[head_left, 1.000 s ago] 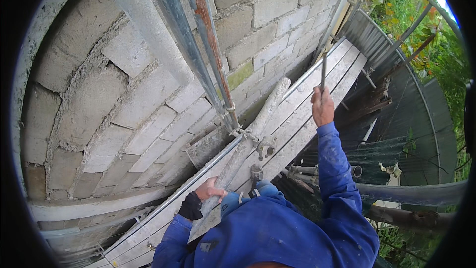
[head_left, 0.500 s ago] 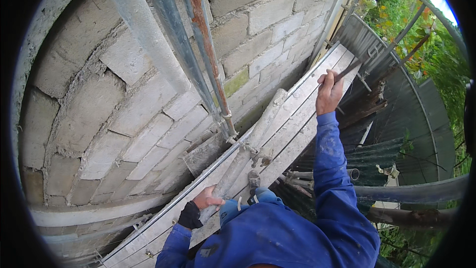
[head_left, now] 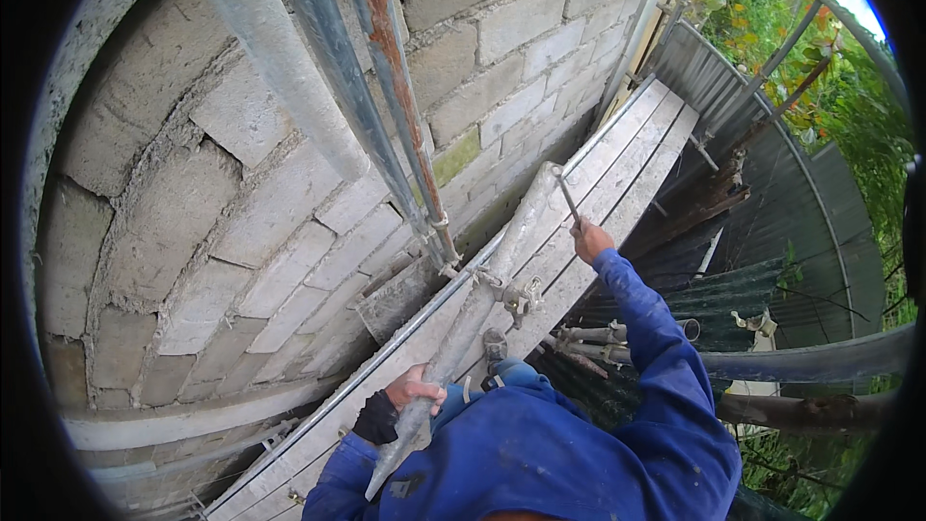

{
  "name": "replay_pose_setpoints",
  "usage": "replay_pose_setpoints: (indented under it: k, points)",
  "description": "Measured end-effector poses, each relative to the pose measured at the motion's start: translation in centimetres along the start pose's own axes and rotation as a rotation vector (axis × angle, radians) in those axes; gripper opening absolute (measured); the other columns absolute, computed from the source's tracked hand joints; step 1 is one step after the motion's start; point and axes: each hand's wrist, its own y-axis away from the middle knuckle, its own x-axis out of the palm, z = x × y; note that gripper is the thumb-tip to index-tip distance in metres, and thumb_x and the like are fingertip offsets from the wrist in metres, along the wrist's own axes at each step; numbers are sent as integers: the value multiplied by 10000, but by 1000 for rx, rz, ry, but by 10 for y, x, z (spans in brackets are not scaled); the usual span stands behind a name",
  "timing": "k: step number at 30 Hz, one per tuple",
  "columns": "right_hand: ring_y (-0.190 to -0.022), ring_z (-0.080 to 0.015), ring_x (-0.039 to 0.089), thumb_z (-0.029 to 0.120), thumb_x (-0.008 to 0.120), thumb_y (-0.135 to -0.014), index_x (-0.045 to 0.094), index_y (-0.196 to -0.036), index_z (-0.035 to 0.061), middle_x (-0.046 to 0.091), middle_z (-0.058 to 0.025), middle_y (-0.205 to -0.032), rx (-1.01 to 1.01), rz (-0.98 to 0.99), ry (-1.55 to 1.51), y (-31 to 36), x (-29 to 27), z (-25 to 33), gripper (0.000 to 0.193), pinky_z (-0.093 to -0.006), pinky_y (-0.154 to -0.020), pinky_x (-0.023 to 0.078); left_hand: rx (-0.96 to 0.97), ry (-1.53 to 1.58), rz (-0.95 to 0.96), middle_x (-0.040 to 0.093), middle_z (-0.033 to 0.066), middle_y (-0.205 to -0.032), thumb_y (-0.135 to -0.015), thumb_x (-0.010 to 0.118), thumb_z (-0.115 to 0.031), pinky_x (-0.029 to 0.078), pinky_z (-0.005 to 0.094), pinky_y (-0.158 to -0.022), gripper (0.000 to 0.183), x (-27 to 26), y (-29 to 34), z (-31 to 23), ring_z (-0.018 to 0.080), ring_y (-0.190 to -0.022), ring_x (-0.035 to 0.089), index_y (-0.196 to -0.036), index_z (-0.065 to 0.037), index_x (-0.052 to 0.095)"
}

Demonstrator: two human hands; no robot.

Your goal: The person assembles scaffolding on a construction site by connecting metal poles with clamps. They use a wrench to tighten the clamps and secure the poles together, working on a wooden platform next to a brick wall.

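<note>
My left hand (head_left: 413, 389), with a black wrist wrap (head_left: 376, 419), is closed around the lower part of a grey, mortar-crusted scaffold pipe (head_left: 459, 326). The pipe slants up and away over the planks, its lower end tapering beside my jacket. A scaffold clamp (head_left: 521, 299) is attached near its middle. Farther along, my right hand (head_left: 590, 239) grips the handle of a slim steel hammer (head_left: 567, 197). The hammer's head is at the pipe's far end, apparently touching it; its exact shape is hard to make out.
Plank decking (head_left: 617, 178) runs diagonally beneath me, with my boot (head_left: 495, 342) on it. A concrete block wall (head_left: 521, 19) rises at left, with upright scaffold poles (head_left: 410, 106) before it. Corrugated metal fencing (head_left: 820, 241), horizontal pipes (head_left: 810, 359) and greenery are at right.
My right hand has swung the hammer down and left, from raised over the planks to the pipe's far end. The pipe's lower end now shows below my left hand, which still grips it.
</note>
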Motion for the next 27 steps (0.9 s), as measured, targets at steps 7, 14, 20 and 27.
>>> replay_pose_setpoints:
  k: [7,14,20,27]
  points:
    - [-648,-144,507,204,484,-1032,551,-1013,21,537,-45,-730,-171,-844,-1049,14,-116,106,195,-307,-623,421,16,-31,-141,597,84,-779,-771,717,-114,528,325,-590,584,-5,-4,0,182,-604,623,-1271,38,455]
    - [-757,-409,672,281,516,-994,548,-988,82,678,-199,-782,-162,-379,-45,10,-48,65,201,-520,-667,479,81,-113,-105,613,77,-786,-783,700,-113,512,322,-596,616,3,-7,-11,165,-609,615,-1321,36,438]
    - [-628,-197,588,213,529,-1009,560,-1046,49,633,-70,-772,-255,-870,-893,26,-46,104,171,-351,-600,471,125,-127,-142,609,74,-770,-787,697,-114,505,311,-590,612,15,-10,-18,158,-610,613,-1323,48,448]
    - [-596,-289,603,210,492,-1014,564,-1025,27,595,-150,-663,-172,-627,-663,32,-81,114,197,-416,-612,484,66,-117,-172,639,107,-811,-783,698,-98,520,330,-615,681,14,-6,-13,182,-619,628,-1386,24,406]
